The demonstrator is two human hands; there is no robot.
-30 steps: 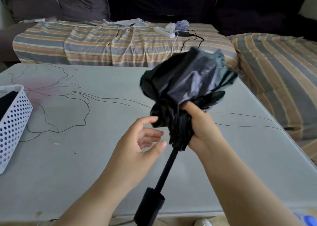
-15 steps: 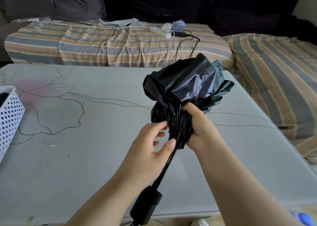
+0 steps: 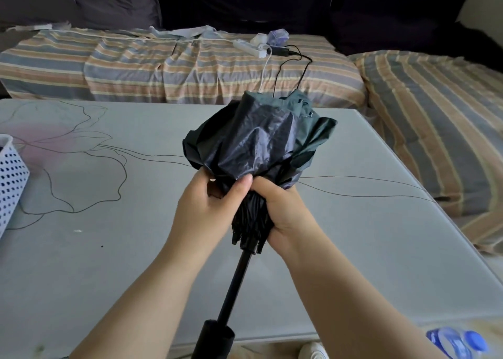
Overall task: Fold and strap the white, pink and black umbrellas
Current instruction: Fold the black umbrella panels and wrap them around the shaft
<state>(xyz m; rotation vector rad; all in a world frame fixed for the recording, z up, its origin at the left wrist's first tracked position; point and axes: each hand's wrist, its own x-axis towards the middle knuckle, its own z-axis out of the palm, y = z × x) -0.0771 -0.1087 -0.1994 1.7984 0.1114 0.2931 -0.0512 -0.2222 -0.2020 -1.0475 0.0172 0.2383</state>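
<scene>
The black umbrella point(image 3: 258, 146) is held upright over the table, its canopy collapsed and bunched loosely at the top. Its black shaft runs down to the handle point(image 3: 215, 339) at the frame's bottom edge. My right hand point(image 3: 283, 209) grips the gathered ribs and fabric just above the shaft. My left hand point(image 3: 209, 206) pinches a fold of the canopy at its lower left side, thumb pressed on the fabric. No white or pink umbrella is in view.
A grey table point(image 3: 109, 263) with a drawn flower outline lies under my hands. A white perforated basket point(image 3: 11, 179) sits at its left edge. Behind is a striped sofa point(image 3: 163, 67) with a power strip point(image 3: 247, 48) and cables. A plastic bottle point(image 3: 457, 342) shows bottom right.
My left hand moved from open beside the umbrella up to the canopy and took hold of a fold. My right hand kept its grip on the ribs.
</scene>
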